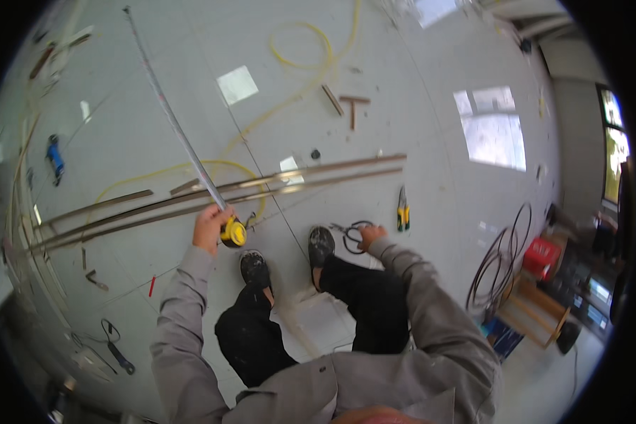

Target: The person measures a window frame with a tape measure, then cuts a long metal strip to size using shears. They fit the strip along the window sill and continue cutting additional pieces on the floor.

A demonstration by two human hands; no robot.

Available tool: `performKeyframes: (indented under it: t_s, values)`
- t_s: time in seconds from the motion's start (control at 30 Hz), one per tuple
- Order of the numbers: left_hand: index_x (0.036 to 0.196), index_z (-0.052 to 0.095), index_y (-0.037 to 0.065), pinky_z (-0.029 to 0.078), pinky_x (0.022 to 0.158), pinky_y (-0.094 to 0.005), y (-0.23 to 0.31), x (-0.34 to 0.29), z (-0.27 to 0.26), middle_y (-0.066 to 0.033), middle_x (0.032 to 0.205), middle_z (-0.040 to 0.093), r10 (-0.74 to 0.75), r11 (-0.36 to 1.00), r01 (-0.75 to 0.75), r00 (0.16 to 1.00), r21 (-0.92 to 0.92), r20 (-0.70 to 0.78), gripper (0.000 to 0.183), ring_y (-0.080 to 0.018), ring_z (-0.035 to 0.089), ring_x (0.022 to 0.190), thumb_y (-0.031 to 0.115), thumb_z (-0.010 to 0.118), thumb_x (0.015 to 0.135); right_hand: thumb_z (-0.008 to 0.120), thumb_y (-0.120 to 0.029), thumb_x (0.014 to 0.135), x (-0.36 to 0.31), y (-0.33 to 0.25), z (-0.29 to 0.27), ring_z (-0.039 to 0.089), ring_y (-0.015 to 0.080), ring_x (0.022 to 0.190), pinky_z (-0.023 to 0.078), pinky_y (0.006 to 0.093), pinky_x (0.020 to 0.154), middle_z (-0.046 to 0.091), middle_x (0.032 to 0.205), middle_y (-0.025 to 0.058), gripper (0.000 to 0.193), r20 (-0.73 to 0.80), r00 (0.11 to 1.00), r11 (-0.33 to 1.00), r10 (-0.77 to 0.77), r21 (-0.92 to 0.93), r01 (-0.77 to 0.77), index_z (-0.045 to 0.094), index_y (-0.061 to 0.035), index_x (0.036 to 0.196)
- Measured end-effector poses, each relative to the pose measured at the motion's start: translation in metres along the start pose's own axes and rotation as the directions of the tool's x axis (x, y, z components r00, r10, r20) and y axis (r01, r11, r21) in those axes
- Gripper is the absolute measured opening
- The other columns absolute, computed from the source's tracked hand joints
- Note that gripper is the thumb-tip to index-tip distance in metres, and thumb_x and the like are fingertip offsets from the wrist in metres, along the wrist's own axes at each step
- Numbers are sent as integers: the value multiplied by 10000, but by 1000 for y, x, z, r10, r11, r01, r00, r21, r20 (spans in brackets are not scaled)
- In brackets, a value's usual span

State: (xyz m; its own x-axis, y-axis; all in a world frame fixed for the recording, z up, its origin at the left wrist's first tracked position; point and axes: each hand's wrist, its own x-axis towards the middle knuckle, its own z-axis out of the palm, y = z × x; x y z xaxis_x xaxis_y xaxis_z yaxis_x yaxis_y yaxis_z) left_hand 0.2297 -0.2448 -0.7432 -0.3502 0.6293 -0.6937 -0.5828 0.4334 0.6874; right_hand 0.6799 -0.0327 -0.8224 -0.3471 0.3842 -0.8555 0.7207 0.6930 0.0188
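My left hand (pixel 208 227) is closed around a yellow and black tape measure (pixel 234 232). Its long silver blade (pixel 166 106) is pulled out and reaches away to the far left over the floor. My right hand (pixel 372 237) grips scissors with large black loop handles (pixel 351 244), their blades pointing left beside my right shoe. Long thin brown metal strips (pixel 311 169) lie across the floor just beyond both hands. To the right of the scissors lie yellow and black pliers (pixel 403 210).
A yellow hose (pixel 279 106) curls over the tiled floor. Short brown offcuts (pixel 353 106) lie farther off. At left are a blue power tool (pixel 55 160) and a red stick (pixel 152 286). Coiled cable (pixel 498 265), a red box (pixel 542 257) and a wooden drawer (pixel 533 311) stand at right.
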Motion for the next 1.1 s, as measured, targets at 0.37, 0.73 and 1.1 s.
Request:
performKeyframes:
  t_s: [0.37, 0.73, 1.1]
  values:
    - [1014, 658, 31, 513, 668, -247, 18, 135, 78, -31, 883, 690, 117, 965, -180, 945, 189, 305, 103, -105, 647, 757, 128, 664, 981, 663, -499, 923, 74, -120, -180, 626, 200, 880, 532, 358, 818, 667, 926, 127, 538, -678, 616, 95, -401, 638, 764, 664, 23, 1053]
    - [756, 689, 58, 378, 500, -269, -17, 82, 56, 10, 642, 587, 342, 786, -449, 889, 425, 305, 251, -76, 514, 563, 260, 670, 902, 553, -233, 958, 76, -172, -146, 658, 186, 962, 532, 346, 882, 688, 1131, 103, 495, -234, 631, -45, -740, 953, 301, 557, 17, 1385]
    - [918, 632, 11, 567, 451, -289, -97, 46, -180, -67, 752, 643, 229, 957, -290, 811, -29, -538, 316, -144, 665, 595, 316, 715, 938, 587, -294, 949, 63, -188, -77, 641, 197, 690, 546, 330, 560, 646, 857, 98, 322, 79, 872, 192, -484, 981, 18, 584, 9, 1057]
